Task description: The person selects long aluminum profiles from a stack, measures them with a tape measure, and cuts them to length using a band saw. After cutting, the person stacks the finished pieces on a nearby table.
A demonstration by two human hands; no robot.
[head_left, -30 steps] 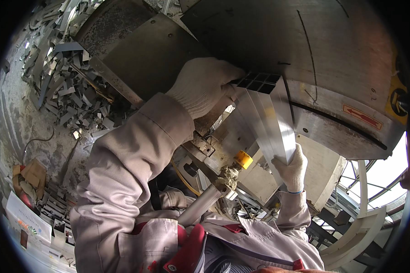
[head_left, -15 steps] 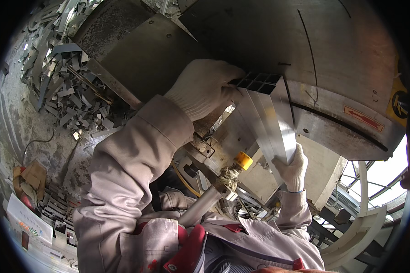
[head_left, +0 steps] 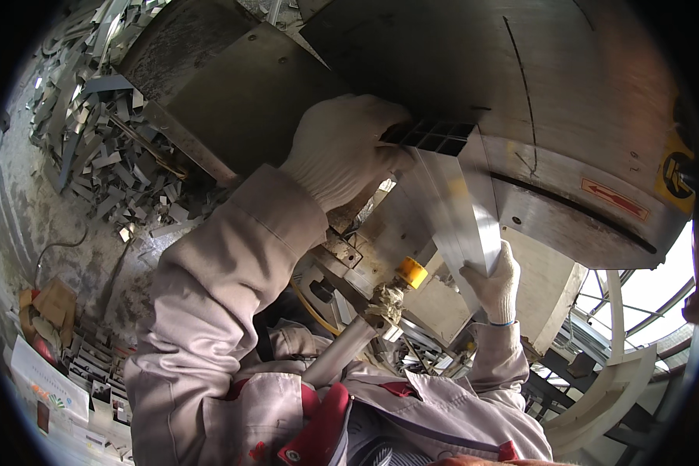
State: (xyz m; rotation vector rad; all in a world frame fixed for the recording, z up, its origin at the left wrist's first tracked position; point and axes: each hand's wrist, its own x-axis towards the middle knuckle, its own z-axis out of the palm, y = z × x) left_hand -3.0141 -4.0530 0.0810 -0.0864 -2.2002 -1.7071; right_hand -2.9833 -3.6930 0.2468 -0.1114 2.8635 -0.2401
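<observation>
Work clothing in pale grey with red trim is seen nearest the camera, at 6 o'clock. Right hand (head_left: 495, 281), in a white knitted glove, is closed around the lower end of a bundle of bright metal profiles (head_left: 460, 210), at about 4 o'clock from centre. A yellow knob (head_left: 412, 272) on a wrapped fitting is noted just beside the bundle, toward 8 o'clock of it. Left hand (head_left: 348, 149), likewise gloved, is laid with curled fingers against the bundle's upper end, where dark hollow openings are visible at the edge of a large grey machine housing (head_left: 520, 101). Scrap metal offcuts (head_left: 105, 147) are heaped farther off at 10 o'clock.
</observation>
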